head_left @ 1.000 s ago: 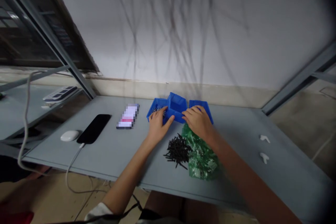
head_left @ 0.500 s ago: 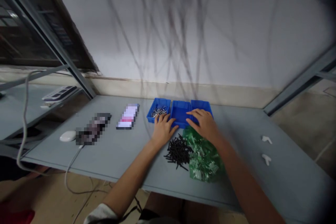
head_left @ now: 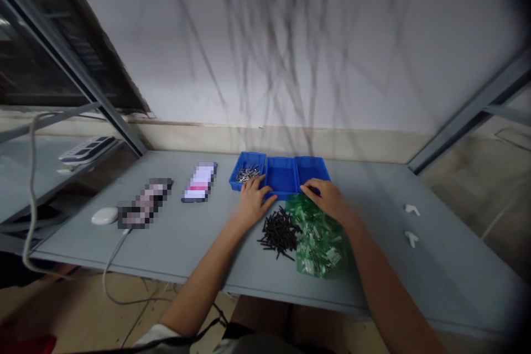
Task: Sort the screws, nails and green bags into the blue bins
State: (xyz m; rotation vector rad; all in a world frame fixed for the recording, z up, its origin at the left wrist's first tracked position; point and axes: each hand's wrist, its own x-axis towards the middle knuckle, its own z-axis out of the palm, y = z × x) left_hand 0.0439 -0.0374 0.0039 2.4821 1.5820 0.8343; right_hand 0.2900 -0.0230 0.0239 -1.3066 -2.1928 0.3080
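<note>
3 smooth plastic bins, glossy plastic bag, pins probably metal

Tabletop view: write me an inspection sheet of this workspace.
Surface: grey table, no spill seen.
Work items: three blue bins, metal pieces in the left one; black pieces beside green bag.
Clutter: two phones, white case, two white earbuds.
Hands: left hand by left bin; right hand at right bin's near edge, grip unclear.
Cables: white cable over near edge.
Surroundings: wall behind, power strip left.
</note>
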